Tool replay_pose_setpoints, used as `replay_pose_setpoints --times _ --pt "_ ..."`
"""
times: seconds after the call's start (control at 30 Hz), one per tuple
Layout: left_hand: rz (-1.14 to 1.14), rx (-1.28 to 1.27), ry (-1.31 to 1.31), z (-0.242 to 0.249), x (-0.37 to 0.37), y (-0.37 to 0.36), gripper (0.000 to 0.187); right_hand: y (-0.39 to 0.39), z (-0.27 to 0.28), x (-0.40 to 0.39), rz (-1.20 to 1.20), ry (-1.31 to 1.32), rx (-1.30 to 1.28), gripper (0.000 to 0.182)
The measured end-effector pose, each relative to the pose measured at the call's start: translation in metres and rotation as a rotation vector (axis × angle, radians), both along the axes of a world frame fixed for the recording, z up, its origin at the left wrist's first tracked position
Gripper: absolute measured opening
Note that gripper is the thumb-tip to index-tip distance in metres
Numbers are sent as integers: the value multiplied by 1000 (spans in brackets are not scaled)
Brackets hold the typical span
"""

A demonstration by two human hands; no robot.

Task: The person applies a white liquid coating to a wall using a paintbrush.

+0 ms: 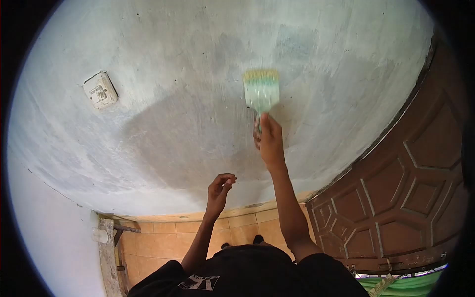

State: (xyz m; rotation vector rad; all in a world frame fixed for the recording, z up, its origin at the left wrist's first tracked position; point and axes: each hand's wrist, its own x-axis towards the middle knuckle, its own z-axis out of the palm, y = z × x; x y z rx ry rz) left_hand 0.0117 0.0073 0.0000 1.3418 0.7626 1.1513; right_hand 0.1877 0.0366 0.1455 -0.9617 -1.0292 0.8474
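A wide paintbrush (262, 94) with pale green paint over its ferrule and yellowish bristles points upward against the wall. My right hand (269, 138) is closed around its handle, thumb on the near side. Lower and to the left, my left hand (220, 190) hangs in front of the wall, its fingers loosely bent with a small gap to the thumb and nothing visible in them. The wall (173, 133) is patchy grey and pale blue-white, with brush streaks and small dark specks. A damp-looking darker patch marks it near the brush head.
A paint-smeared switch (100, 91) sits on the wall at the left. To the right stands a brown panelled door (386, 208). A wooden bench-like piece (109, 257) with a white cup (100, 235) is at lower left, above orange floor tiles (163, 240). Green cloth (410, 284) lies lower right.
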Motion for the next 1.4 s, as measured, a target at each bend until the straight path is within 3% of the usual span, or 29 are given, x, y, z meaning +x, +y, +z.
replay_pose_setpoints --times 0.13,0.4,0.5,0.6,0.7,0.8,0.93,1.03,1.13,1.23,1.4 --pt "1 12 3 -5 -9 -2 17 -6 -34 17 29 2 -17 41" --pt "-12 20 -3 -6 -13 -1 19 2 57 29 -46 -21 109 40" --pt "-53 4 -3 -7 -6 -2 19 -5 31 27 -63 -4 28 39" --pt "-59 -14 -11 -5 0 0 18 -13 -4 36 66 37 -41 39" --pt "25 278 179 18 3 6 16 -14 11 43 27 -8 -43 39" --pt "114 653 164 67 6 19 17 -7 60 41 -141 -100 -4 39" --pt "203 801 194 111 5 21 25 -1 78 44 -103 -59 81 38" --pt "403 953 431 116 7 10 30 -11 41 40 -154 -3 -35 38" --pt "424 1004 510 114 9 8 43 -20 1 49 17 70 -63 35" --pt "562 1079 595 133 12 14 49 -31 33 46 -46 15 -100 32" --pt "702 1060 678 171 24 35 61 -9 87 51 26 73 91 30"
